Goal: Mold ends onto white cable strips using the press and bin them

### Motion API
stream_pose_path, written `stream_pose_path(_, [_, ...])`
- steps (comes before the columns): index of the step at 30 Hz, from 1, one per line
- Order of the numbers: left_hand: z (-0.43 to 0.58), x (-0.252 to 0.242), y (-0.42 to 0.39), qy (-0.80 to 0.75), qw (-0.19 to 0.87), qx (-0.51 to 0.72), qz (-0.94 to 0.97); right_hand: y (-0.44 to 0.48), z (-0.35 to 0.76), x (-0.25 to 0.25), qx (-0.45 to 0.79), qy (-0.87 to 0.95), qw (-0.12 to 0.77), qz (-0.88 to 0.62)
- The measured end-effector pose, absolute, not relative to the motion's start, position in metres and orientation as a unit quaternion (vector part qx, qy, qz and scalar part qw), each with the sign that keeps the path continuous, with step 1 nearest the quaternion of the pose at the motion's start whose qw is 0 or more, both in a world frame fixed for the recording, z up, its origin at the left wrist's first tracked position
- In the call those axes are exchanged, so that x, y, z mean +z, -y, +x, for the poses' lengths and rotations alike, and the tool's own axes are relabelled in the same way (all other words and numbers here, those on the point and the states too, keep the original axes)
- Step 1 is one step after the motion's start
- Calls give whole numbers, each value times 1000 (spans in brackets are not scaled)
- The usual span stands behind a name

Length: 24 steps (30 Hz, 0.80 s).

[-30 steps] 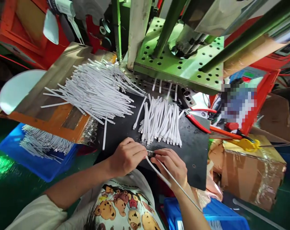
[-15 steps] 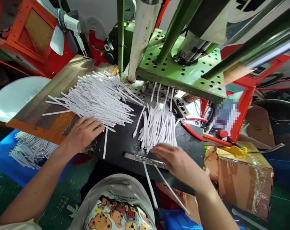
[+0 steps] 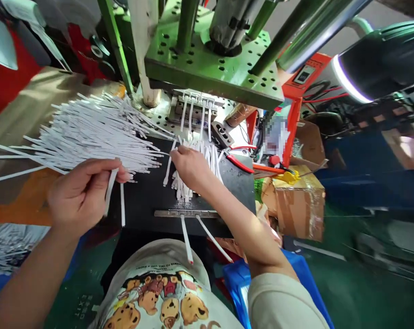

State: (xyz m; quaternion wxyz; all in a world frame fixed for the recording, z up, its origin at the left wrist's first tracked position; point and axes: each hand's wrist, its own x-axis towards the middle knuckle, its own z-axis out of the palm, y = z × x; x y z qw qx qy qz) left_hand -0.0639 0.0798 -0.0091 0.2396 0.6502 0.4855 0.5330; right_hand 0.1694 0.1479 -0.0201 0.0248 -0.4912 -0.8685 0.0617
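Observation:
My left hand (image 3: 85, 194) is closed in a pinch on a white flat cable (image 3: 111, 189), which hangs down from the fingertips. Just behind it lies a big heap of short white cables (image 3: 93, 132). My right hand (image 3: 191, 167) reaches over a smaller bundle of white cables (image 3: 182, 189) and partly covers it. Its fingers are pressed together, and a thin white cable end from the heap side meets the fingertips. Nearer my body, a slotted metal bar (image 3: 165, 213) lies on the black bench, with two white cables (image 3: 186, 240) sticking out towards me.
Behind the bundle stands a green press plate (image 3: 210, 75); several cables hang from a metal fixture (image 3: 196, 98) beneath it. Red-handled pliers (image 3: 239, 162) lie at the bench's right. A cardboard box (image 3: 299, 203) and a ring-lit lamp (image 3: 367, 64) are further right.
The view has swung right. My left hand has risen from the heap's front edge with a cable. My right hand has moved from beside the metal bar up onto the smaller bundle.

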Motion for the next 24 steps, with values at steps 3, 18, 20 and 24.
stream_pose_path(3, [-47, -27, -61, -475, 337, 486, 651, -89, 224, -26, 167, 835, 155, -500])
stream_pose_path(18, [-5, -70, -28, -355, 204, 336, 848, 6, 257, -65, 163, 810, 305, -474])
stream_pose_path(20, [-5, -69, -31, -345, 208, 349, 846, 4, 256, -64, 148, 818, 309, -463])
stream_pose_path(24, [-2, -67, -35, -338, 209, 351, 848, 3, 255, -67, 145, 814, 319, -463])
